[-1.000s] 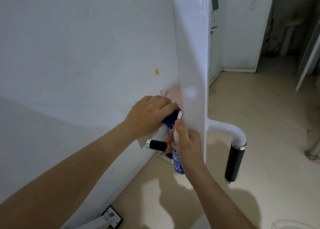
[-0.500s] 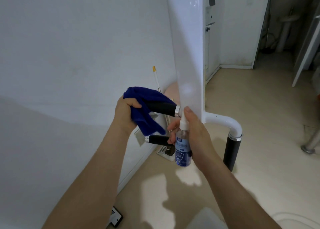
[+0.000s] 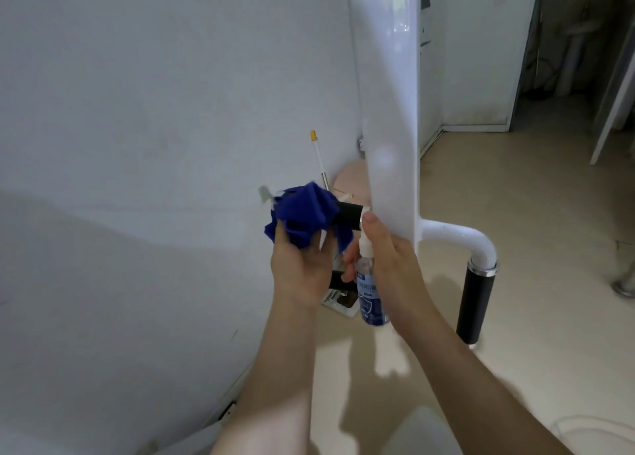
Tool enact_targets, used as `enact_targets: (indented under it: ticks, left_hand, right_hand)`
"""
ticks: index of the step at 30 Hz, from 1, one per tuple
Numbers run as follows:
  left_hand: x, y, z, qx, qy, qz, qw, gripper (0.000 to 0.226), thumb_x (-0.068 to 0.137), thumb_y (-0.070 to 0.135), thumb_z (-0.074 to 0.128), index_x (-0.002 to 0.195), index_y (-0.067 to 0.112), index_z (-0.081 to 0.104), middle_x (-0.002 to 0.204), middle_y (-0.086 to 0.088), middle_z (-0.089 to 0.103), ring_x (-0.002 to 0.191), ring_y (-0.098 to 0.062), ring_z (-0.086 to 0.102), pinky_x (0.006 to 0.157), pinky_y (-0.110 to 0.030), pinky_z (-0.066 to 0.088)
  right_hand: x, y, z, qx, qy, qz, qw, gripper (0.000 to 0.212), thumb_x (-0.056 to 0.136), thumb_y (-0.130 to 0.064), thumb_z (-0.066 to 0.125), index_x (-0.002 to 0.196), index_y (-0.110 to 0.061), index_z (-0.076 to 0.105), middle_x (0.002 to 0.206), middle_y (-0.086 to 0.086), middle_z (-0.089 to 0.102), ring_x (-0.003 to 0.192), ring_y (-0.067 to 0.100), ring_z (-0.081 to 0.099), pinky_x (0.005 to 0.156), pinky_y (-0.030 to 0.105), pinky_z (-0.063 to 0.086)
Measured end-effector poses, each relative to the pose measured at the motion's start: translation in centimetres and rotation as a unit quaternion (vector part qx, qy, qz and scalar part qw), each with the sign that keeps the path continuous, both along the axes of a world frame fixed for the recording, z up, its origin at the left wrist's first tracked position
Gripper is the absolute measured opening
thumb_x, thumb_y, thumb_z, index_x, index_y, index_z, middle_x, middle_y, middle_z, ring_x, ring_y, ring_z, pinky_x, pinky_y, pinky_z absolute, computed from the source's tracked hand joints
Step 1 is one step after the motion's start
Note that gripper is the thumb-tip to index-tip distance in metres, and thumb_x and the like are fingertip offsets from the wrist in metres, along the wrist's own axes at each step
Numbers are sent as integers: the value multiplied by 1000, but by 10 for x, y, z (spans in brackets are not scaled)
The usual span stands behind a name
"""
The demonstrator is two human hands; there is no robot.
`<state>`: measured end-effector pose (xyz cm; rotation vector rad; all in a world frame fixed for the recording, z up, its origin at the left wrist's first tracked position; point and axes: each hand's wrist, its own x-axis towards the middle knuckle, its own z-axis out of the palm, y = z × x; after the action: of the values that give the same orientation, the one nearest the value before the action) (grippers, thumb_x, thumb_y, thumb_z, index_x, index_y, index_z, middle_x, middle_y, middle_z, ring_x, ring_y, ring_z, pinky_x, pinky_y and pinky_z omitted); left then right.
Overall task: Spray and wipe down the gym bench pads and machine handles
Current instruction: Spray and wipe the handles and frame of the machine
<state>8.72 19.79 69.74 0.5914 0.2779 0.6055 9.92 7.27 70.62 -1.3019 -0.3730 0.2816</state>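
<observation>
By the white wall, the left hand (image 3: 302, 272) grips a bunched blue cloth (image 3: 302, 214), which covers the outer end of a horizontal black handle (image 3: 348, 215). Just right of it, the right hand (image 3: 391, 262) is clamped round a clear spray bottle (image 3: 369, 300), one fingertip on its nozzle, beside the white upright post (image 3: 391, 111). The 2 hands sit close together. Farther right, a second black handle (image 3: 476, 303) hangs from a curved white tube.
</observation>
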Motion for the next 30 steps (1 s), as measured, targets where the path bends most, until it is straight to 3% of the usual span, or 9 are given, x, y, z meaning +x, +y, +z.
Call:
enact_targets:
  ticks: [3, 6, 8, 10, 13, 18, 26, 28, 30]
  left_hand:
    - [-3, -24, -3, 175, 119, -46, 976, 32, 100, 35, 44, 105, 10, 64, 81, -11, 63, 64, -21, 58, 56, -30, 45]
    - [-8, -41, -5, 398, 207, -85, 890, 33, 101, 22, 45, 70, 13, 54, 50, 2, 49, 45, -15, 43, 48, -27, 38]
    - [-13, -36, 1, 431, 220, -68, 872, 27, 99, 24, 49, 79, 8, 59, 62, -2, 63, 57, -20, 59, 59, -31, 50]
    - [-12, -22, 7, 331, 239, -10, 913, 27, 95, 35, 55, 108, 12, 62, 96, -5, 71, 91, -24, 67, 78, -38, 56]
    - [-2, -24, 13, 234, 219, -11, 947, 33, 97, 35, 53, 125, 18, 53, 108, -7, 67, 101, -29, 65, 90, -50, 53]
    - [16, -68, 9, 372, 233, -27, 898, 27, 101, 32, 43, 115, 10, 50, 80, -15, 61, 61, -27, 59, 52, -32, 51]
    - [-1, -75, -3, 603, 249, -79, 754, 17, 96, 6, 48, 104, 20, 45, 92, -9, 55, 69, -13, 56, 61, -19, 48]
    - [-8, -75, -6, 670, 292, -17, 682, 21, 92, 8, 52, 104, 22, 44, 94, -4, 59, 80, -18, 55, 70, -29, 45]
    - [-18, -81, -8, 677, 314, 0, 666, 24, 88, 4, 50, 109, 15, 50, 95, -8, 64, 84, -26, 58, 72, -32, 46]
  right_hand:
    - [-3, -3, -1, 9, 7, 8, 1000, 62, 98, -46, 45, 65, 3, 61, 60, 23, 59, 53, 25, 57, 56, 25, 52]
    - [-3, -14, -9, -10, 11, -12, 1000, 59, 98, -47, 47, 64, 0, 61, 58, 22, 60, 49, 21, 57, 62, 30, 51]
    - [-2, -25, -13, -28, 5, -17, 999, 56, 94, -51, 48, 68, -4, 64, 61, 21, 64, 51, 17, 61, 62, 26, 53]
    - [-2, -37, -14, -47, -18, -16, 999, 59, 85, -59, 46, 70, -5, 64, 66, 23, 66, 54, 16, 62, 58, 20, 54]
    - [-3, -48, -15, -63, -34, -31, 997, 69, 85, -61, 45, 80, 6, 61, 73, 26, 63, 59, 22, 62, 59, 26, 54]
    - [-2, -63, -21, -70, -9, -57, 996, 50, 90, -53, 56, 96, -4, 63, 76, 7, 58, 58, 20, 56, 52, 25, 50]
    - [7, -88, -31, -63, 36, -4, 997, 63, 83, -18, 75, 136, -27, 44, 113, 9, 66, 61, 10, 63, 59, 24, 53]
    - [11, -93, -33, -34, 68, 16, 997, 56, 85, -17, 72, 134, -30, 47, 106, 6, 69, 67, 20, 64, 61, 28, 52]
    - [15, -98, -36, -33, 69, 28, 997, 47, 86, -16, 71, 126, -31, 52, 94, 1, 70, 67, 22, 63, 65, 32, 51]
